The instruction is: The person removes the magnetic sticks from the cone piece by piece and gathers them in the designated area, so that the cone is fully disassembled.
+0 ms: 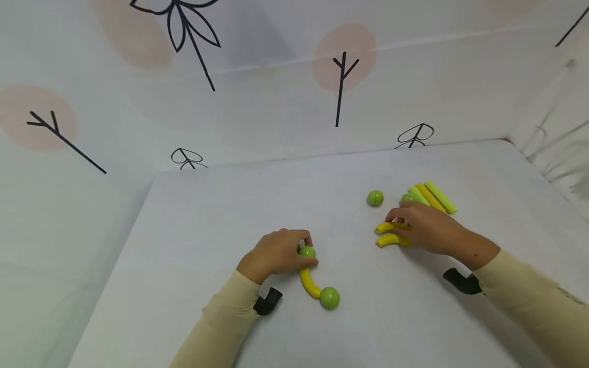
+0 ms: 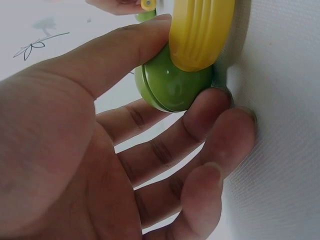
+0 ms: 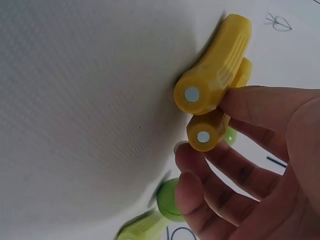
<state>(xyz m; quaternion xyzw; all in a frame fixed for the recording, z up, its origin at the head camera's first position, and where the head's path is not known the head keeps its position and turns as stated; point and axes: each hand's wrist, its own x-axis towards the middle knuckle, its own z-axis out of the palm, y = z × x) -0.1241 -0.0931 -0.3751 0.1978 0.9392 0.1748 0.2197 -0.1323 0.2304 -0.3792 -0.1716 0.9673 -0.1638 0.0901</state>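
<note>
My left hand pinches a green ball between thumb and fingers, low over the white cloth. A yellow curved rod joins that ball to a second green ball nearer me. In the left wrist view the thumb also touches the grooved yellow rod where it meets the ball. On the right, two yellow curved rods lie side by side. My right hand pinches the farther rod, its thumb between the two. The nearer rod rests against it; both show round silvery end discs.
Beyond the right hand lies a green ball, with another green ball partly hidden by the hand. Beside it are straight rods, including a yellow one and a light green one. A patterned cloth wall rises behind.
</note>
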